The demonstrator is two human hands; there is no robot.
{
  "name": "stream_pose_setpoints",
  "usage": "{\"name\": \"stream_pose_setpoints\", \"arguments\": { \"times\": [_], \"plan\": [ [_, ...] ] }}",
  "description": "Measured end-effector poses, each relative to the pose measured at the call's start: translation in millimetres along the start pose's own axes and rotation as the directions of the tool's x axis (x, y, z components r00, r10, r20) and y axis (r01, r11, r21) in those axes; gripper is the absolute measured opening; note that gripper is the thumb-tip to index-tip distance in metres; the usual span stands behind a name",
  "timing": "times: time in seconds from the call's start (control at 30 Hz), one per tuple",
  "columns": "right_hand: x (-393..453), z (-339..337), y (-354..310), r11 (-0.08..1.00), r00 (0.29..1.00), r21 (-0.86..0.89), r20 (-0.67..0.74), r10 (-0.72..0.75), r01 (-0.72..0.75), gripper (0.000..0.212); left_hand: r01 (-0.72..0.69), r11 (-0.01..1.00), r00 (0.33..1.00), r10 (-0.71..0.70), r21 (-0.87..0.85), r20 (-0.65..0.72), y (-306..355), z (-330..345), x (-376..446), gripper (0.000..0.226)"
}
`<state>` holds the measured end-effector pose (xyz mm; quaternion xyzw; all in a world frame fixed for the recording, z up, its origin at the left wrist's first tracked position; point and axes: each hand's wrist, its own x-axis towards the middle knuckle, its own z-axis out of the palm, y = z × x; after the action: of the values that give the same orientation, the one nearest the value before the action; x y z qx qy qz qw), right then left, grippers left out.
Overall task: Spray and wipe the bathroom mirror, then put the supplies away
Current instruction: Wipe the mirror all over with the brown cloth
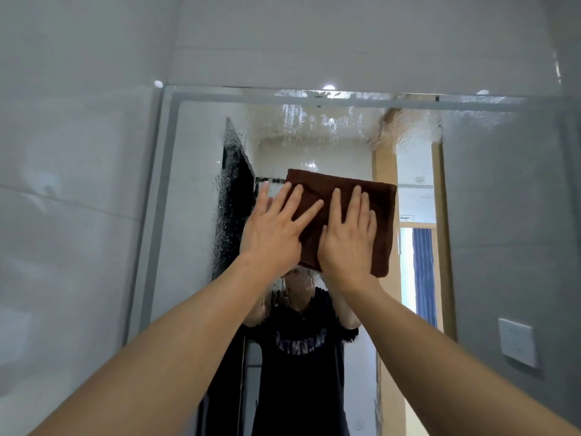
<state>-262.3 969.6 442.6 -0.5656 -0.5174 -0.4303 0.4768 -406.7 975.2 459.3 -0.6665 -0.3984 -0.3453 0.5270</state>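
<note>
A folded brown cloth (382,215) lies flat against the bathroom mirror (195,190), about mid-height. My left hand (273,229) presses on the cloth's left part with straight, spread fingers, some fingertips reaching past its edge onto the glass. My right hand (347,234) presses flat on the cloth's middle, fingers straight and together. Spray droplets and streaks cover the upper band of the mirror and a strip at the left of the cloth. No spray bottle is in view.
Grey tiled walls flank the mirror on the left (72,184) and right (509,199). A white wall switch (517,341) sits on the right wall. The mirror reflects a person in a dark shirt and an open doorway.
</note>
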Motion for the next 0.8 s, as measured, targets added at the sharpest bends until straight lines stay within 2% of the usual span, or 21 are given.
{"name": "stream_pose_setpoints", "arguments": {
  "times": [0.13, 0.27, 0.43, 0.63, 0.8],
  "plan": [
    [-2, 4, 3, 0.995, 1.0, 0.099, -0.006, -0.009, 0.01, 0.071, -0.002, 0.999, 1.0, 0.003, -0.05, 0.019, -3, 0, -1, 0.074],
    [6, 11, -5, 0.999, 1.0, 0.051, -0.025, -0.012, 0.013, 0.078, 0.02, 0.983, 1.0, -0.021, -0.185, -0.003, -9, -8, -4, 0.062],
    [25, 20, -42, 0.994, 0.995, -0.034, -0.012, -0.1, 0.1, 0.081, 0.136, 0.987, 0.981, -0.146, -0.083, -0.13, -56, -26, -2, 0.048],
    [35, 38, -121, 0.969, 0.969, 0.025, 0.019, -0.248, 0.247, 0.079, 0.268, 0.963, 0.957, -0.263, 0.035, -0.119, -112, -39, -1, 0.044],
    [49, 40, -110, 0.952, 0.953, 0.046, -0.028, -0.301, 0.302, 0.078, 0.292, 0.956, 0.95, -0.286, 0.03, -0.125, -108, -41, 7, 0.042]
  ]
}}
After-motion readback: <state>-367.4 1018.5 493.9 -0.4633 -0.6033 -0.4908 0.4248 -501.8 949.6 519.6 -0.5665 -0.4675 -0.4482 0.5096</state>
